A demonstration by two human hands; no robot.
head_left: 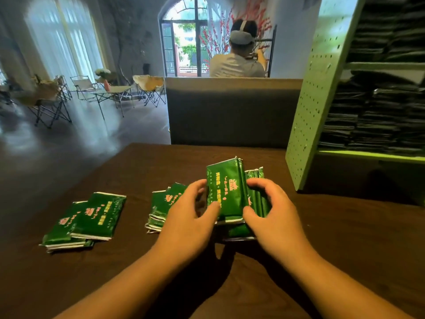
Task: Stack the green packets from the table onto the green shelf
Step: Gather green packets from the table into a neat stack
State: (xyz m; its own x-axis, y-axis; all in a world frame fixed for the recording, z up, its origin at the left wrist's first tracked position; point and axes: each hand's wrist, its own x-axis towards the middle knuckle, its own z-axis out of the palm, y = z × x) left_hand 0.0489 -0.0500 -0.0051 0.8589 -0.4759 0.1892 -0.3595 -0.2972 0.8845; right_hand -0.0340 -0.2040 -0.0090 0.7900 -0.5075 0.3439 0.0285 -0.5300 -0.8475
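Right now, from the head view, both hands work at a bundle of green packets [226, 192] near the middle of the dark desk [345, 238]. The left hand [188, 217] has its fingers curled against the bundle's left face, thumb pressed to the printed front, while the right hand [269, 210] curls round the bundle's right edge, so the packets stand tilted up on their lower end between the two. More packets [257, 180] lean just behind the held ones, under the right fingers. A low pile of packets [161, 208] lies flat just left of the left hand, partly hidden by it. A further loose pile [89, 219] lies well apart at the desk's left. At right stands the green shelf [315, 100] with its pegboard side; dark stacks [372, 120] fill its levels, probably packets too, though blur hides their print.
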